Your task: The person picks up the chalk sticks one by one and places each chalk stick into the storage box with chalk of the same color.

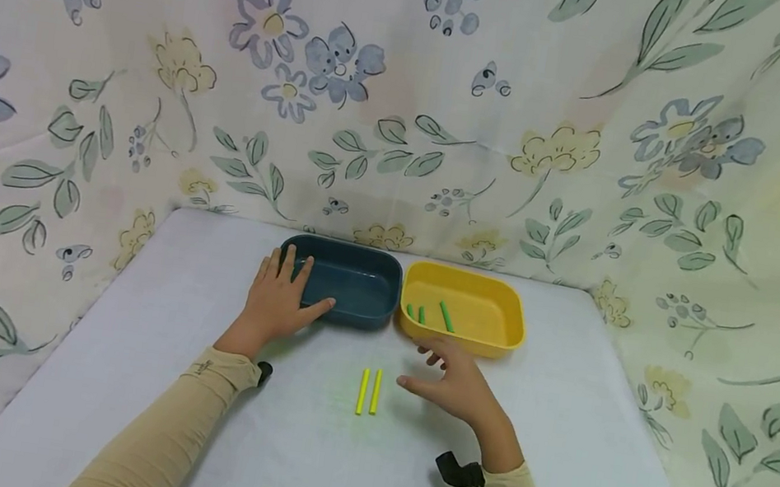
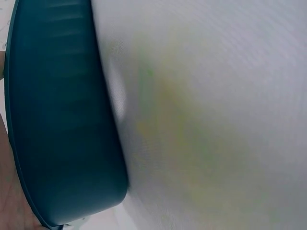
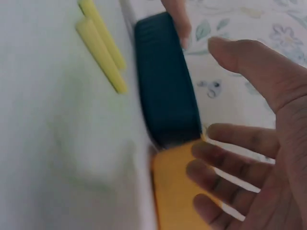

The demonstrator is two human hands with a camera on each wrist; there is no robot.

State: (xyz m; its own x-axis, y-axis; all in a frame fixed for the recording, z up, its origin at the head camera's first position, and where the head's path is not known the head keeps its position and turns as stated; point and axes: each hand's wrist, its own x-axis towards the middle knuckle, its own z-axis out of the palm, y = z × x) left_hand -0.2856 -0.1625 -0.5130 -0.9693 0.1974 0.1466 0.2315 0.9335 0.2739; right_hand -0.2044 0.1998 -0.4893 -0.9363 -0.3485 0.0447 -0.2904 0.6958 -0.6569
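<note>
My left hand [image 1: 277,302] lies over the left end of a dark blue plastic tray [image 1: 357,320], fingers spread and straight, thumb along its front rim. The left wrist view shows mostly the wall of that blue tray [image 2: 62,115]. At the front of the yellow tray [image 1: 494,304], my right hand [image 1: 453,381] hovers with fingers loosely bent and thumb apart, holding nothing. Two yellow chalk-like sticks [image 1: 362,391] lie side by side on the table, left of the right thumb. Inside the yellow tray are three green sticks [image 1: 446,316]; two are partly hidden by its rim.
Both trays stand side by side at the back of a white-covered table [image 1: 299,464]. A flowered cloth [image 1: 410,97] hangs close behind them and along both sides. Faint yellow and green smudges mark the white cover [image 2: 192,143].
</note>
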